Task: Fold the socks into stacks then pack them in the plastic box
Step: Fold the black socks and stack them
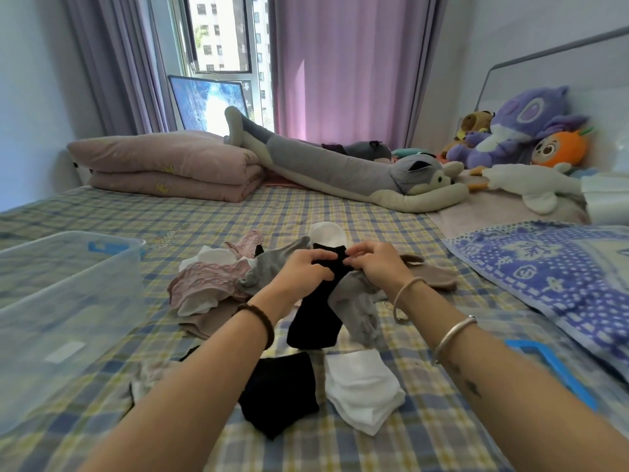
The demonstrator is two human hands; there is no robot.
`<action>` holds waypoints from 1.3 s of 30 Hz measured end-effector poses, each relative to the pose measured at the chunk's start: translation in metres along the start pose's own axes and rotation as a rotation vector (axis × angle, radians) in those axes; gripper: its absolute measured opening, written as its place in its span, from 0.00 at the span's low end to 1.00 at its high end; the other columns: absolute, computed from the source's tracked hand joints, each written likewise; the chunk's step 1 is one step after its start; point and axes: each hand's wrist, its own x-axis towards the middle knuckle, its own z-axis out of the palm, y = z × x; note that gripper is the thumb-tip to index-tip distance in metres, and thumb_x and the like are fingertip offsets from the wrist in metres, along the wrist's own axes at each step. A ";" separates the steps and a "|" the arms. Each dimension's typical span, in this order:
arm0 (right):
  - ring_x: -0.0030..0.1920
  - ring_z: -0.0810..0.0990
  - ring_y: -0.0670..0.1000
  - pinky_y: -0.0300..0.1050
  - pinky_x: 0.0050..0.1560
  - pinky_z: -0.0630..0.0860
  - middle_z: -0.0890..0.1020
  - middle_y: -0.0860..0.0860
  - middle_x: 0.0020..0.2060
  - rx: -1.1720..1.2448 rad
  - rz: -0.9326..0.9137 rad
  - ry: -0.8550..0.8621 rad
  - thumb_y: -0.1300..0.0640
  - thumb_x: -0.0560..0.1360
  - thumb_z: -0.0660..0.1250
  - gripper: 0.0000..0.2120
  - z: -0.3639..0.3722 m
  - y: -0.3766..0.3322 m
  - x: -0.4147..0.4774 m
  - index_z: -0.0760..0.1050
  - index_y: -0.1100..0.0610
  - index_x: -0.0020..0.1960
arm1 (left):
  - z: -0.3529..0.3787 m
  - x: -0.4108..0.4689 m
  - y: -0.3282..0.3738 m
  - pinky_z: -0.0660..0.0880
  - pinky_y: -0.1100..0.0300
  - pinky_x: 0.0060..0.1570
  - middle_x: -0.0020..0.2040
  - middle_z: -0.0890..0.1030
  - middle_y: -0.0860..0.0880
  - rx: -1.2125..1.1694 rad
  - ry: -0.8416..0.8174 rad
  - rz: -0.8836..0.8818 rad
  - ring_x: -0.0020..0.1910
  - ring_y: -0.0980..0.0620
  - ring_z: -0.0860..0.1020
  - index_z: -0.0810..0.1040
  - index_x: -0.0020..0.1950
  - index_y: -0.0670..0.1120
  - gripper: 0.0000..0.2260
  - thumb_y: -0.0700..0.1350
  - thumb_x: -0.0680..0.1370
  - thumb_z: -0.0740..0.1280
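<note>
Black sock (318, 311) is held by its upper end between both hands above the loose pile of socks (218, 284), its lower end hanging down toward the bed (340, 206). Left hand (308, 267) and right hand (377, 262) are each pinched shut on the sock's top edge, close together. Nearer the person than the pile lie a folded black stack (279, 393) and, just beside it, a folded white stack (364, 390). The plastic box (68, 301) stands open, well left of the pile. Judgement: the step in hand is folding this sock. Recommended: align the edges squarely, smooth the length flat, fold evenly, then set it on the black stack without dragging loose socks along.
</note>
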 end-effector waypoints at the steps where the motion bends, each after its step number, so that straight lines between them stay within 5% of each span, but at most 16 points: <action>1: 0.48 0.75 0.50 0.43 0.49 0.72 0.77 0.53 0.43 -0.016 0.010 0.034 0.66 0.73 0.65 0.06 0.003 -0.001 0.001 0.77 0.61 0.49 | 0.000 -0.001 0.000 0.73 0.63 0.45 0.57 0.78 0.42 -0.015 -0.003 -0.009 0.51 0.51 0.75 0.74 0.64 0.43 0.18 0.35 0.75 0.63; 5: 0.50 0.77 0.57 0.49 0.50 0.73 0.79 0.59 0.46 -0.387 -0.020 0.031 0.63 0.74 0.62 0.09 0.007 0.005 0.005 0.77 0.66 0.48 | -0.010 0.004 -0.010 0.70 0.61 0.50 0.60 0.76 0.44 0.005 0.092 -0.058 0.54 0.51 0.74 0.72 0.66 0.42 0.18 0.39 0.77 0.63; 8: 0.43 0.78 0.57 0.44 0.40 0.70 0.78 0.56 0.40 -0.794 0.041 -0.137 0.57 0.74 0.60 0.09 0.004 0.022 0.002 0.70 0.59 0.37 | -0.024 0.011 -0.023 0.69 0.63 0.40 0.41 0.75 0.48 0.037 0.159 -0.123 0.39 0.53 0.74 0.76 0.42 0.46 0.07 0.37 0.77 0.62; 11: 0.55 0.77 0.57 0.55 0.62 0.63 0.80 0.56 0.52 -1.052 0.143 -0.169 0.52 0.75 0.58 0.09 0.009 0.042 0.006 0.72 0.57 0.47 | -0.032 0.022 -0.038 0.63 0.60 0.37 0.33 0.65 0.50 0.086 0.179 -0.177 0.33 0.53 0.66 0.62 0.31 0.50 0.17 0.36 0.76 0.62; 13: 0.59 0.74 0.58 0.59 0.66 0.58 0.78 0.56 0.55 -1.136 0.084 -0.118 0.51 0.76 0.58 0.10 0.017 0.046 0.016 0.73 0.56 0.51 | -0.033 0.028 -0.044 0.63 0.59 0.39 0.34 0.66 0.48 0.122 0.170 -0.204 0.35 0.50 0.67 0.62 0.30 0.50 0.17 0.35 0.76 0.61; 18: 0.64 0.71 0.59 0.47 0.60 0.67 0.73 0.60 0.63 -0.819 -0.182 -0.231 0.60 0.75 0.60 0.17 0.055 0.039 0.049 0.69 0.61 0.63 | -0.048 0.046 -0.052 0.65 0.58 0.40 0.36 0.70 0.44 0.222 0.230 -0.226 0.38 0.48 0.70 0.69 0.34 0.44 0.11 0.35 0.76 0.59; 25: 0.71 0.63 0.58 0.50 0.69 0.63 0.60 0.59 0.72 -0.669 -0.309 -0.293 0.62 0.75 0.59 0.26 0.150 0.021 0.107 0.58 0.61 0.72 | -0.099 0.063 -0.076 0.73 0.54 0.49 0.51 0.80 0.38 0.353 0.380 -0.269 0.54 0.41 0.77 0.79 0.51 0.35 0.11 0.35 0.75 0.59; 29: 0.71 0.63 0.58 0.44 0.66 0.64 0.59 0.60 0.73 -0.664 -0.263 -0.329 0.61 0.76 0.57 0.15 0.188 0.009 0.136 0.74 0.59 0.61 | -0.115 0.069 -0.091 0.66 0.64 0.33 0.33 0.72 0.49 0.325 0.390 -0.257 0.38 0.50 0.73 0.71 0.31 0.47 0.15 0.32 0.75 0.58; 32: 0.58 0.74 0.58 0.42 0.43 0.68 0.77 0.62 0.53 -0.636 -0.188 -0.346 0.62 0.76 0.56 0.06 0.188 0.007 0.143 0.69 0.60 0.42 | -0.116 0.073 -0.101 0.63 0.67 0.27 0.30 0.69 0.49 0.305 0.380 -0.252 0.31 0.53 0.68 0.68 0.30 0.47 0.16 0.31 0.74 0.57; 34: 0.54 0.76 0.58 0.41 0.40 0.70 0.79 0.60 0.44 -0.454 -0.193 -0.224 0.64 0.74 0.58 0.08 0.175 0.005 0.139 0.75 0.61 0.41 | -0.115 0.072 -0.100 0.72 0.64 0.37 0.38 0.77 0.45 0.282 0.371 -0.228 0.41 0.47 0.75 0.78 0.42 0.43 0.12 0.31 0.74 0.57; 36: 0.58 0.77 0.55 0.40 0.53 0.72 0.82 0.57 0.53 -0.176 -0.170 -0.016 0.66 0.73 0.59 0.13 0.157 0.000 0.134 0.81 0.60 0.51 | -0.114 0.072 -0.096 0.73 0.55 0.56 0.55 0.79 0.40 0.236 0.376 -0.221 0.57 0.42 0.75 0.76 0.60 0.41 0.17 0.32 0.75 0.57; 39: 0.50 0.78 0.49 0.33 0.45 0.73 0.82 0.55 0.50 0.134 -0.187 0.143 0.69 0.72 0.60 0.14 0.121 -0.020 0.117 0.81 0.58 0.49 | -0.109 0.070 -0.084 0.70 0.57 0.58 0.64 0.75 0.42 0.164 0.368 -0.199 0.62 0.45 0.73 0.72 0.66 0.42 0.19 0.35 0.75 0.61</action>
